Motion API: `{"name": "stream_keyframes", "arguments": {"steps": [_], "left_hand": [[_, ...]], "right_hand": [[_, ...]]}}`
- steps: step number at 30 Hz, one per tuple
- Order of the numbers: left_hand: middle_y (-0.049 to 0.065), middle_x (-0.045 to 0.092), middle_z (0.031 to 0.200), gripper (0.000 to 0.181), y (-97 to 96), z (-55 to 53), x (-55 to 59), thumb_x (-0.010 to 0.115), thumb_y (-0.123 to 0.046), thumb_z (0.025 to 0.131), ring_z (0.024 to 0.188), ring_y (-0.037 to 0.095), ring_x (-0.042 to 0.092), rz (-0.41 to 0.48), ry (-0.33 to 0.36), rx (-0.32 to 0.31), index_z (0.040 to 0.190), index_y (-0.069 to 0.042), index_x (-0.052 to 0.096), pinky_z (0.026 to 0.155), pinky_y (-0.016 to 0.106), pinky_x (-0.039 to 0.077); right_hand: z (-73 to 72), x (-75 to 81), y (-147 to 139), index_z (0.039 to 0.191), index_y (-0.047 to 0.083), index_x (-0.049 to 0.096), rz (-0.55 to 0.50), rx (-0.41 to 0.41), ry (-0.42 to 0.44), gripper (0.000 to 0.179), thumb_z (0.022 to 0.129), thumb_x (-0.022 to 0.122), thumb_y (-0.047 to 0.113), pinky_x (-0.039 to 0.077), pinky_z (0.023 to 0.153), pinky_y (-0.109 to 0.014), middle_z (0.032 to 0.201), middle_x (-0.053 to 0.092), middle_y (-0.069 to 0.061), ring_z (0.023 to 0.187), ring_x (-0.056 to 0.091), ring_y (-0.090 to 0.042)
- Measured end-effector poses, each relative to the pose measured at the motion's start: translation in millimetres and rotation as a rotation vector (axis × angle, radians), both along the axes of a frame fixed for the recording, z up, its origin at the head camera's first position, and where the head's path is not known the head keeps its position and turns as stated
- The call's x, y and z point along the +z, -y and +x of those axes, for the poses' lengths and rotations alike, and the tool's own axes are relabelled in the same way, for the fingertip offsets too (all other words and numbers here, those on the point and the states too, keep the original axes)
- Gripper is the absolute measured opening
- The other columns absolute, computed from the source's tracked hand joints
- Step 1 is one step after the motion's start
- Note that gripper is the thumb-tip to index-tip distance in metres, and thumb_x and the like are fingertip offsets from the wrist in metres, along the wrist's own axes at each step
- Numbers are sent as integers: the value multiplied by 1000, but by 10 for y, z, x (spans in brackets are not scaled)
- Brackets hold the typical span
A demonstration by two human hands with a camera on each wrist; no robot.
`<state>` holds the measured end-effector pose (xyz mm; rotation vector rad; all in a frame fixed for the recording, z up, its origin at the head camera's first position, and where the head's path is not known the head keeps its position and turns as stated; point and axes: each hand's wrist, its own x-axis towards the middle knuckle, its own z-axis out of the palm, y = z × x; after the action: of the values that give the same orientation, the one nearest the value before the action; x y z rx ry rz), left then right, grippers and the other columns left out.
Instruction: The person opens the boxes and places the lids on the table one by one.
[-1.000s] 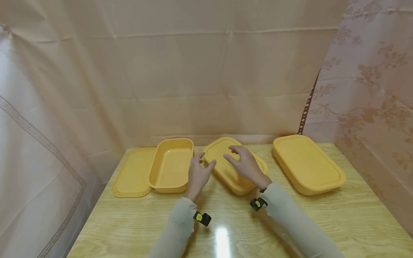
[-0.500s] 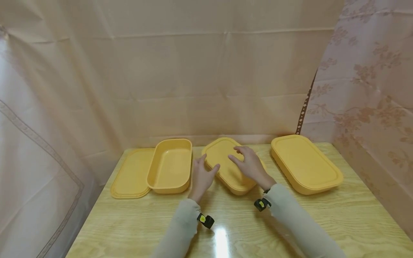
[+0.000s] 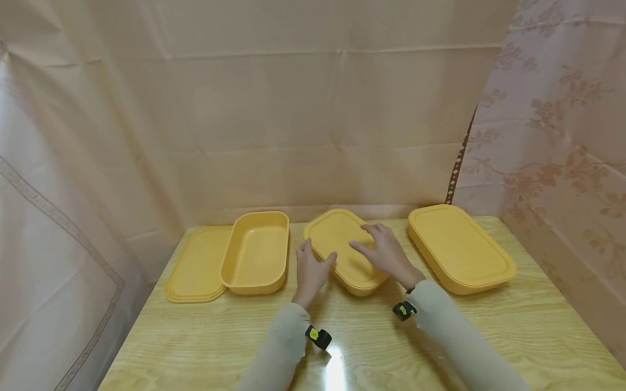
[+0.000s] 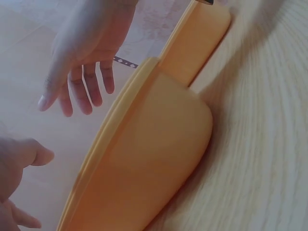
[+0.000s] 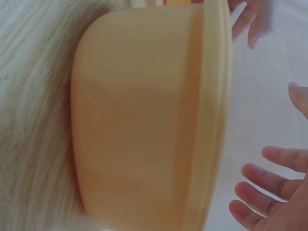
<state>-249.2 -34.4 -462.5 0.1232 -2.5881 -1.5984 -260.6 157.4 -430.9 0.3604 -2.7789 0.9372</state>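
A yellow lidded box [image 3: 337, 239] stands at an angle in the middle of the table, its lid on. My left hand [image 3: 312, 274] is at its left side with fingers spread; whether it touches the rim I cannot tell. Over the lid's right side is my right hand [image 3: 386, 255], fingers loosely bent and holding nothing. The left wrist view shows my right hand [image 4: 94, 48] above the lid level, apart from the box's wall [image 4: 159, 139]. In the right wrist view, the right fingers [image 5: 262, 197] are apart from the lid rim [image 5: 211, 120].
Left of the middle box stands an uncovered yellow box [image 3: 256, 252]. Beside it, partly behind it, lies a flat yellow lid [image 3: 200, 266]. Another lidded yellow box [image 3: 459, 247] stands on the right. A curtain [image 3: 313, 125] hangs behind the wooden table [image 3: 220, 336].
Both hands have shifted a little to the right over the middle box. The head view has turned slightly to the right. The boxes and the lid have not visibly moved on the table.
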Motion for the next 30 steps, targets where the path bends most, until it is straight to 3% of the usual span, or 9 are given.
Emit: {"name": "stream_keyframes", "arguments": {"steps": [11,23,30], "left_hand": [[32,32,149,90,-34,41,-62,73,-35,85,135,47,38,-43,26,29,150,6,26,112,55,34],[30,33,150,93,-57,21,-162,72,-36,85,136,46,38,9,102,-4,153,0,20,113,55,33],[31,28,153,95,-78,19,-201,72,-36,86,139,47,33,26,145,-26,152,5,18,115,55,30]], "right_hand": [[-8,-142,-139,137,0,52,42,-46,1,69,90,64,49,42,99,-57,131,53,-23,123,46,-42],[-39,-234,-277,139,-3,48,35,-83,52,71,92,63,48,41,102,-58,134,48,-28,124,46,-45],[-74,-345,-362,142,-4,42,23,-92,75,75,93,61,49,42,99,-57,132,47,-30,118,49,-43]]}}
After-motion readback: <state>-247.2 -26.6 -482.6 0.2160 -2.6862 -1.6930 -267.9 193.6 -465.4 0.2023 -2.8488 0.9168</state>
